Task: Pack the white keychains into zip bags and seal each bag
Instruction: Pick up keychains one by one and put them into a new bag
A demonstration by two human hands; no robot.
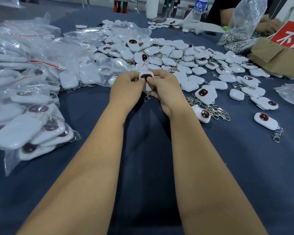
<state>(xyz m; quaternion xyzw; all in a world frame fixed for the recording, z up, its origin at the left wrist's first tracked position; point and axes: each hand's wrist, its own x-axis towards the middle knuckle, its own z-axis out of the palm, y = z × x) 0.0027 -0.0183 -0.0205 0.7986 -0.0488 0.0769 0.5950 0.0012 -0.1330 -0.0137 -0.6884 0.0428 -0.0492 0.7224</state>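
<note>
Both hands meet mid-bench on one white keychain (146, 80): left hand (126, 89) and right hand (166, 92) pinch it from either side w/ curled fingers, thumbs on its face. It's a smooth, rounded plastic block w/ a dark, red-ringed oval window; a metal clasp (147, 97) hangs below it. Whether a bag is around it I can't tell.

The bench (143, 184) is covered in dark blue cloth. Behind the hands lies a loose heap of keychains (176, 55), some window-up, some blank side up, chains tangled between them. At left, packed bags (24, 122) (clear, crinkly film, a few w/ red zip strips) hold several keychains each; that pile is blurred and cut off by the frame edge. Far right: a clear bag of metal rings (236, 38), a cardboard box (275, 56) w/ a red sign partly out of frame, and a water bottle (199, 9).
</note>
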